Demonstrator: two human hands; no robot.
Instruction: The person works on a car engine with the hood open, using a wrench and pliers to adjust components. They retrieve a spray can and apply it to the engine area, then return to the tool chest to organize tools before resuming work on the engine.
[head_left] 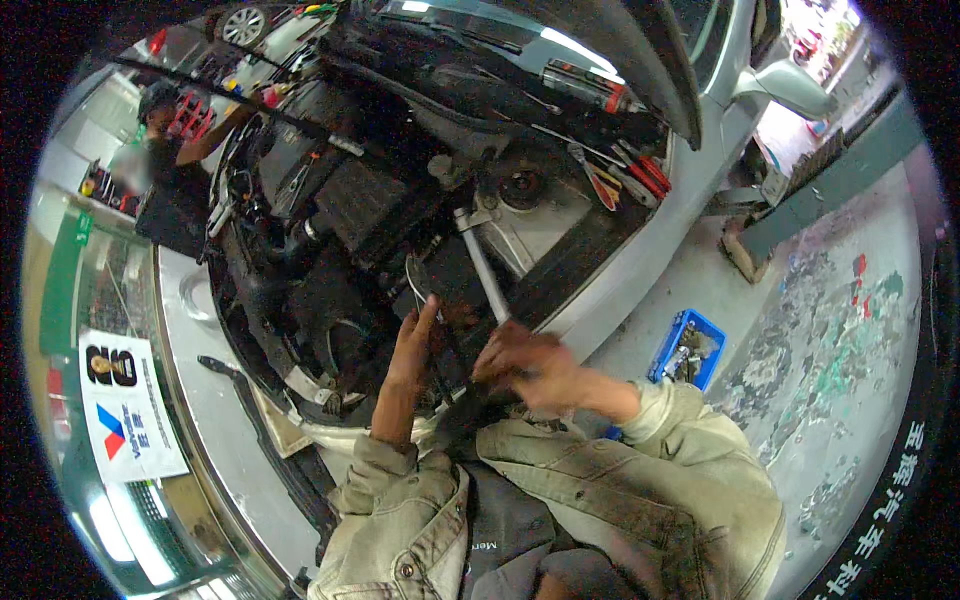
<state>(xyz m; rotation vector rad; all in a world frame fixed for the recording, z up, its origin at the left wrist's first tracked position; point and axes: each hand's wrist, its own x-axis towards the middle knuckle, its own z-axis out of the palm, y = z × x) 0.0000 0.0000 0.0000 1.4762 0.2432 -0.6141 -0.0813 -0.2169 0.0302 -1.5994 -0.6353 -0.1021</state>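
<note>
My right hand [535, 370], smeared by motion, is closed around the lower end of a long silver wrench [482, 265]. The wrench slants up and left over the engine bay [350, 220], its small head beside the strut tower [522, 190]. To the left, my left hand [405, 360] is raised over the front of the bay with its fingers stretched and apart. A thin shiny metal piece [414, 275] shows just beyond its fingertips; I cannot tell whether they touch it. The dark gap between both hands hides detail.
Red-handled hand tools [640, 175] and a cylindrical can [585, 85] lie along the far right of the bay. A raised hood [640, 50] overhangs it. On the floor at right sits a blue bin [690, 350] of parts, near a lift arm [800, 200]. Another person [175, 150] leans in at left.
</note>
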